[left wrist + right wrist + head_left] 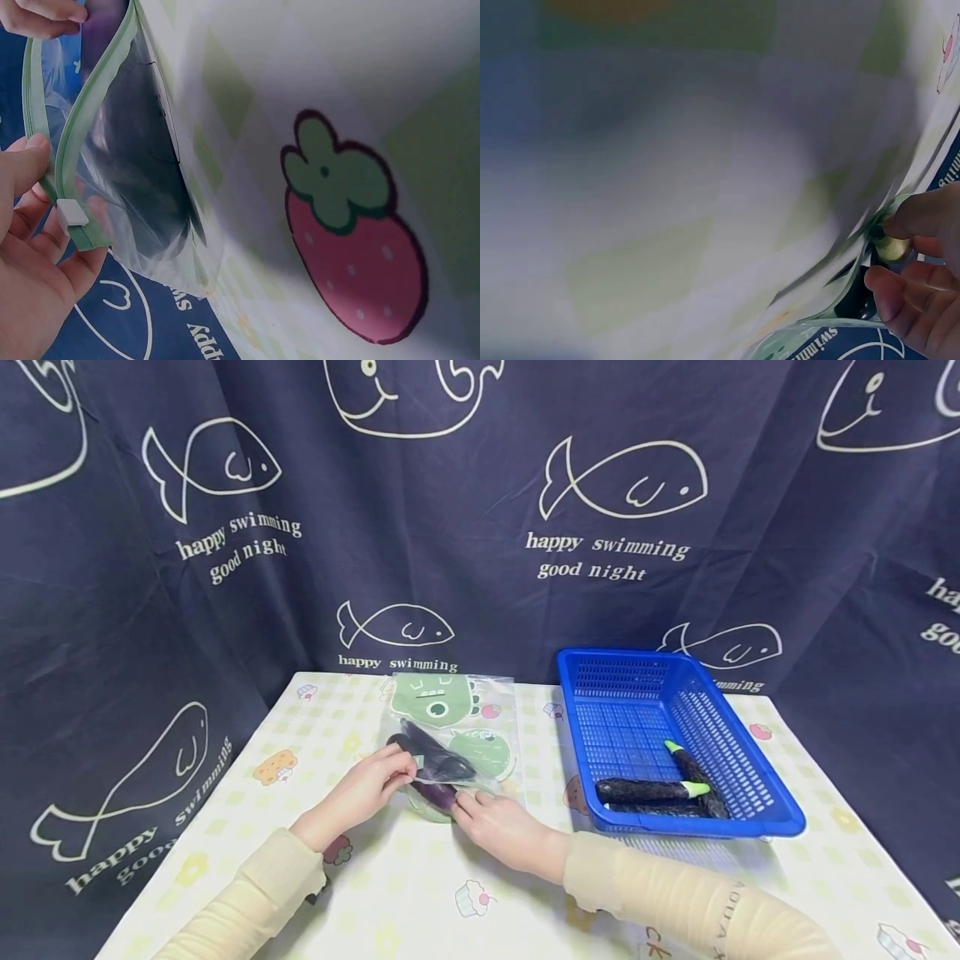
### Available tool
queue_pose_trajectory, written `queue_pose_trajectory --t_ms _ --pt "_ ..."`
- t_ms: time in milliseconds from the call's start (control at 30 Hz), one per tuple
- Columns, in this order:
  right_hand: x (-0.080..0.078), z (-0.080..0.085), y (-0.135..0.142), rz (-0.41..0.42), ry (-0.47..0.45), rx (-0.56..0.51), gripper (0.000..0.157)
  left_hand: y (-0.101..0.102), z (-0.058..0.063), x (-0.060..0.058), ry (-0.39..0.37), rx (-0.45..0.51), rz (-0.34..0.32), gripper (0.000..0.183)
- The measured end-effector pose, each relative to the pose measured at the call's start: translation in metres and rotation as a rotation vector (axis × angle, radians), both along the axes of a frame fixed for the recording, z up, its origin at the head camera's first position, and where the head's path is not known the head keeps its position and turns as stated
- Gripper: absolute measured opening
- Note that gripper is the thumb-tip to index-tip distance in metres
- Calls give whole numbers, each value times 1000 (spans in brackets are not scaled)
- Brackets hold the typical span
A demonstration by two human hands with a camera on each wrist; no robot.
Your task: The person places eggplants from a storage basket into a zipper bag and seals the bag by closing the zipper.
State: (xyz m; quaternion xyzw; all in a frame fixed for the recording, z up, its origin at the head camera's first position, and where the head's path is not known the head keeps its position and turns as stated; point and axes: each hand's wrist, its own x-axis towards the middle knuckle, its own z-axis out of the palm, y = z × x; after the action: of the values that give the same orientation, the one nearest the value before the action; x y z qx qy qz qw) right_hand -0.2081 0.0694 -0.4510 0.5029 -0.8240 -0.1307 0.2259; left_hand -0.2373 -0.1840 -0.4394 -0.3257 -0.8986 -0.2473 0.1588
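A clear zip bag [431,702] with green cartoon prints lies on the table, its mouth towards me. Inside it is a dark eggplant [446,765]. A purple eggplant [437,795] lies at the mouth, partly within the bag. My left hand [367,789] pinches the bag's green zip edge [94,90] beside the white slider [73,212]. At the other side of the mouth, my right hand [506,828] holds the purple eggplant by its near end; the right wrist view shows a pale green tip [891,249] between thumb and fingers.
To the right stands a blue perforated basket [678,827]. Several long dark vegetables [645,790] with bright green ends lie in its near part. A patterned cloth [420,893] covers the table, and a dark blue curtain [480,527] hangs behind.
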Motion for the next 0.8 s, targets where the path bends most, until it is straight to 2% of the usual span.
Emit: queue_pose_trajectory --t_ms 333,600,800 --pt "1 -5 10 24 -3 -17 36 -1 -1 0 3 -7 4 17" --pt "-1 -6 5 29 3 -30 32 0 3 0 -11 -9 7 17" --pt "-1 -6 -3 27 9 -30 31 -1 1 0 -4 -12 2 17"
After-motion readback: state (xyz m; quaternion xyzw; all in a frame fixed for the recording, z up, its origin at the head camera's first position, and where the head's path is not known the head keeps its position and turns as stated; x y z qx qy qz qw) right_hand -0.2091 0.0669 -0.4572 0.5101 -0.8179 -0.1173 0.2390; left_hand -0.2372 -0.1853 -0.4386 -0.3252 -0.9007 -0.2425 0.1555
